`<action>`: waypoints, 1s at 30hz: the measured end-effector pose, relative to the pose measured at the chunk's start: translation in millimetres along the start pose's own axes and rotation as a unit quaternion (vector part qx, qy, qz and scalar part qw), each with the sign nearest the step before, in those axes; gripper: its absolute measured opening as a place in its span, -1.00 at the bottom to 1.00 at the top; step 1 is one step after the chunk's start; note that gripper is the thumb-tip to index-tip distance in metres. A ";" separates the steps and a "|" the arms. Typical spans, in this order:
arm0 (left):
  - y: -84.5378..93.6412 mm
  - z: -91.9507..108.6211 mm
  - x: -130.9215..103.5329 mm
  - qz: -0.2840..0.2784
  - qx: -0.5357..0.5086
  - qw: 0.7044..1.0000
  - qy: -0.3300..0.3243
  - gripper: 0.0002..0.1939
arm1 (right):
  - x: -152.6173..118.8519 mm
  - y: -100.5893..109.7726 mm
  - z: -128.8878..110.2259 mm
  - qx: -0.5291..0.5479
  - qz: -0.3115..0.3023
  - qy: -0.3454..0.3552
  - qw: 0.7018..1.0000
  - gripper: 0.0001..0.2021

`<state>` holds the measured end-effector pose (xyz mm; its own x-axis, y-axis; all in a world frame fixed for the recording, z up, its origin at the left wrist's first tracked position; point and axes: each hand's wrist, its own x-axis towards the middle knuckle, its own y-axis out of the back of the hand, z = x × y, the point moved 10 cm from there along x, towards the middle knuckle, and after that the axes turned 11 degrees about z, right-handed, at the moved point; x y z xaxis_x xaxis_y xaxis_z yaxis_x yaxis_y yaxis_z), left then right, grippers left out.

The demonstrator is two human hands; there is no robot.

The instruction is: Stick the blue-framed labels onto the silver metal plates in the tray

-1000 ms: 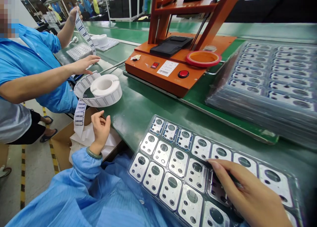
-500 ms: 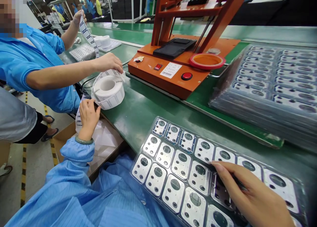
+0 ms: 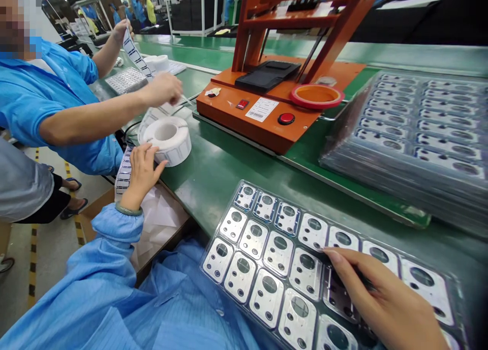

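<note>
My left hand [image 3: 144,169], with thumb and fingers apart, lies against the near-left side of a white roll of labels [image 3: 173,151]. A printed strip of labels [image 3: 122,174] hangs down beside its wrist. Over a clear plastic tray [image 3: 224,223] filled with rows of silver metal plates [image 3: 280,253], my right hand [image 3: 381,289] has thumb and forefinger pinched together. What that pinch holds, if anything, is too small to make out. One darker plate [image 3: 339,294] sits partly hidden beneath the right hand. Three plates at the tray's far left corner show blue edges.
An orange press [image 3: 247,116] stands on the green bench, a red-rimmed tape roll [image 3: 316,96] on its base. Stacked plate trays [image 3: 396,172] rise at the right. A co-worker's hand [image 3: 163,90] is above the label roll. Below is a carton [image 3: 179,228] of white paper.
My left hand has shifted up and right onto the label roll's side, its thumb spreading. The co-worker's near hand has moved slightly left. My right hand stays almost where it was.
</note>
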<state>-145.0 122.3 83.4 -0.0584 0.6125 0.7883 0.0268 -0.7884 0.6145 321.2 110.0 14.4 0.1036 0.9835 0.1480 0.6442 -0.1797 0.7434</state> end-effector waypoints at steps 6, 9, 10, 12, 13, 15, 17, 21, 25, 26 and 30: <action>-23.8 29.9 23.7 -0.009 0.037 0.996 0.080 -0.23 | -1.0 -0.3 1.1 0.002 0.002 0.012 1.000 -0.56; -41.8 33.1 37.2 -0.035 0.075 0.989 0.127 -0.17 | -0.7 -0.8 0.9 0.003 0.005 0.031 0.999 -0.57; -47.2 33.6 40.1 -0.042 0.082 0.987 0.133 -0.20 | -0.7 -1.0 0.7 0.003 0.006 0.039 0.999 -0.57; -54.2 34.2 43.5 -0.046 0.078 0.987 0.134 -0.29 | -0.8 -1.2 0.1 0.005 0.007 0.051 0.999 -0.58; -55.7 35.3 44.2 -0.042 0.066 0.989 0.128 -0.33 | -0.9 -1.2 -0.3 0.005 0.008 0.056 0.998 -0.58; -52.9 38.1 43.8 -0.026 0.038 0.993 0.110 -0.35 | -1.0 -1.2 -1.1 0.005 0.009 0.064 0.998 -0.58; -44.9 44.4 40.8 -0.016 0.017 0.996 0.085 -0.33 | -0.9 -1.9 -1.7 0.006 0.006 0.069 0.998 -0.58; -21.9 78.0 21.3 -0.058 -0.022 0.998 -0.014 -0.45 | -0.8 -4.2 0.7 0.009 0.000 0.070 0.998 -0.58; 11.7 112.1 -17.6 -0.106 -0.075 0.986 -0.105 -0.62 | -3.2 -6.8 7.1 0.012 -0.009 0.056 0.998 -0.57; 21.4 113.0 -25.7 -0.104 -0.082 0.986 -0.102 -0.64 | -4.0 -7.4 9.4 0.011 -0.011 0.050 0.999 -0.56; 55.2 82.9 -41.5 -0.057 -0.066 0.996 0.005 -0.60 | -5.4 -8.8 19.3 0.005 -0.009 0.038 0.999 -0.55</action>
<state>-58.4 58.0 87.1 -0.0628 0.6980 0.7133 -0.1128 -0.7151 0.6898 329.6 106.6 -5.5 0.0346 0.9824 0.1834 0.6524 -0.1613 0.7405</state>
